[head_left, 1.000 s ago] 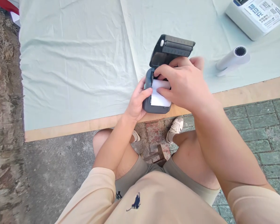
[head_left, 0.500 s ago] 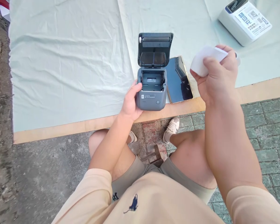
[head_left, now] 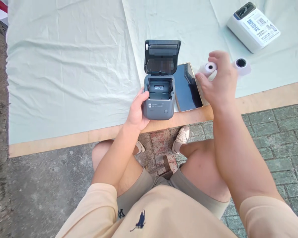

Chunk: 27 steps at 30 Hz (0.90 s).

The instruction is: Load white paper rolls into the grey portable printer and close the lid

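Observation:
My left hand [head_left: 137, 110] grips the left side of a dark grey label printer [head_left: 159, 110], thumb near its top edge. The printer's lid [head_left: 162, 56] stands raised, and its inner bay shows no roll. Between the thumb and fingers of my right hand [head_left: 220, 79] is a small white paper roll [head_left: 205, 69], its core end facing up toward me. Another white roll [head_left: 242, 67] with a wider dark core stands on the cloth just right of that hand. A phone [head_left: 187, 87] with a dark screen lies between the printer and my right hand.
A white box [head_left: 255, 29] with printed markings and a dark end sits at the back right. Pale wrinkled cloth [head_left: 76, 76] covers the table, whose bare wooden edge [head_left: 64, 134] runs along the front. My knees and a dark wooden piece [head_left: 167, 165] are below.
My right hand has moved left and turned, so the small roll's core end now shows. The wider-core roll beside it has come into view. My left hand still holds the open printer.

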Tool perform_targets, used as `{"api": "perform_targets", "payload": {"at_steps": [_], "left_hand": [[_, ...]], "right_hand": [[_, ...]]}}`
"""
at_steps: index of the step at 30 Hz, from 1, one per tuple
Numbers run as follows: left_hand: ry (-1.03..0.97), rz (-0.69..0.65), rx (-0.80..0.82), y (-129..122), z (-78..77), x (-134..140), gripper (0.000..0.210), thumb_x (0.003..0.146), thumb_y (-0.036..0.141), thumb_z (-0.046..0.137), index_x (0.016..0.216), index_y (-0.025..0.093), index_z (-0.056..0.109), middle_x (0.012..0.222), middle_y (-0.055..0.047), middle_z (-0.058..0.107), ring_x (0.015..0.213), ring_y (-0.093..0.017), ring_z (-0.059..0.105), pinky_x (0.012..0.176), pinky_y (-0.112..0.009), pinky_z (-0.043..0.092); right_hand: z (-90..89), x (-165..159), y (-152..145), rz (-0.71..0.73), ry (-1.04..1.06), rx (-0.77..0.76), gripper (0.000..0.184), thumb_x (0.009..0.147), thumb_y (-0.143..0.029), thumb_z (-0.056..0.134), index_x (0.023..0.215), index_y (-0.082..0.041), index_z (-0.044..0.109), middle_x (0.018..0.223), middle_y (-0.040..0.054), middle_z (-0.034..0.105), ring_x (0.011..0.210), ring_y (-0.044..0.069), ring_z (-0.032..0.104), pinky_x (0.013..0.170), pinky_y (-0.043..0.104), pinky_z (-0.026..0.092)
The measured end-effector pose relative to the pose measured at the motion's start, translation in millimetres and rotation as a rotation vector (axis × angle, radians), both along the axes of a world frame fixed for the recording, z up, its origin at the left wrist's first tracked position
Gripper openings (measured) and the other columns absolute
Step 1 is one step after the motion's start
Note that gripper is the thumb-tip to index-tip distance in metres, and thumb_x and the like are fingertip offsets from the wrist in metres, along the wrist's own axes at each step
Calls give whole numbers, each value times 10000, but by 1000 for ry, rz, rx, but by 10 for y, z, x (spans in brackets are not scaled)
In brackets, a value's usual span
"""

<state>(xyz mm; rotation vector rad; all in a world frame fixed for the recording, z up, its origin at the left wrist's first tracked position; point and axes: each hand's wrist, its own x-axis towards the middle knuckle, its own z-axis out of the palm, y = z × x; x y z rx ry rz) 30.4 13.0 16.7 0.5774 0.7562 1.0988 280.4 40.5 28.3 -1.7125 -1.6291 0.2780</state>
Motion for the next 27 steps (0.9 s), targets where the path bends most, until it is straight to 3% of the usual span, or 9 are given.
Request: {"api": "perform_targets", "payload": {"at_steps": [2, 5, 7, 9, 12, 15, 17, 22, 27], "left_hand": [[-20, 0, 5, 3, 0, 2, 211, 882, 369, 653, 1017, 215, 705, 897, 12, 794, 1139, -227, 770, 993, -348, 645], [-20, -4, -3, 11, 3, 5, 220, 878, 369, 657, 1019, 208, 707, 908, 14, 797, 1065, -218, 789, 978, -344, 652], [-8, -4, -7, 18, 4, 6, 216, 879, 368, 652, 1013, 208, 707, 906, 15, 798, 1038, -213, 794, 975, -344, 653], [7, -2, 2, 22, -1, 8, 212, 887, 370, 641, 1006, 208, 709, 907, 15, 800, 1023, -208, 795, 978, -343, 651], [10, 8, 14, 22, -11, 12, 207, 896, 368, 631, 992, 205, 716, 904, 21, 802, 978, -188, 797, 994, -323, 640], [16, 15, 11, 19, -7, 16, 214, 892, 372, 630, 994, 207, 720, 910, 21, 803, 944, -177, 793, 992, -311, 637], [38, 13, 5, 18, 5, 17, 218, 885, 383, 627, 990, 215, 718, 925, 10, 803, 981, -191, 789, 986, -317, 636], [69, 2, 6, 15, 23, 12, 247, 890, 389, 601, 1035, 218, 707, 965, -16, 797, 1069, -224, 775, 983, -349, 630], [62, -13, 10, 7, 8, 5, 259, 885, 402, 611, 1053, 226, 700, 991, -10, 799, 992, -222, 780, 893, -339, 647]], "right_hand": [[62, 86, -91, 1, -60, 192, 257, 924, -320, 598, 1166, -313, 515, 1197, 65, 636, 1159, 269, 635, 1043, 504, 481], [113, 265, -217, -168, -170, 448, 131, 970, -339, 509, 1076, -263, 516, 1086, 69, 548, 1146, 270, 606, 1078, 530, 433], [92, 360, -250, -307, -168, 382, 266, 865, -292, 662, 1072, -251, 499, 1118, 74, 510, 1195, 279, 557, 1120, 520, 400], [38, 401, -234, -396, -59, 161, 467, 737, -180, 765, 1100, -246, 478, 1202, 91, 502, 1244, 273, 514, 1143, 492, 394], [-48, 381, -158, -452, 140, -44, 475, 721, -107, 744, 1071, -253, 459, 1162, 76, 555, 1133, 250, 557, 1098, 490, 417], [-88, 340, -66, -464, 283, 33, 383, 738, -126, 699, 986, -272, 447, 1023, 33, 586, 975, 229, 574, 1029, 467, 439], [-76, 322, -7, -457, 493, 126, 330, 738, -144, 625, 955, -291, 426, 1047, 38, 599, 989, 229, 575, 970, 436, 464], [121, 193, 16, -238, 1129, 117, 275, 694, -257, 450, 963, -304, 475, 1106, 66, 656, 1239, 262, 607, 861, 453, 520], [374, -168, -74, 330, 1553, -29, 334, 629, -257, 650, 944, -333, 569, 1125, 25, 700, 1502, 221, 378, 1008, 428, 477]]}}
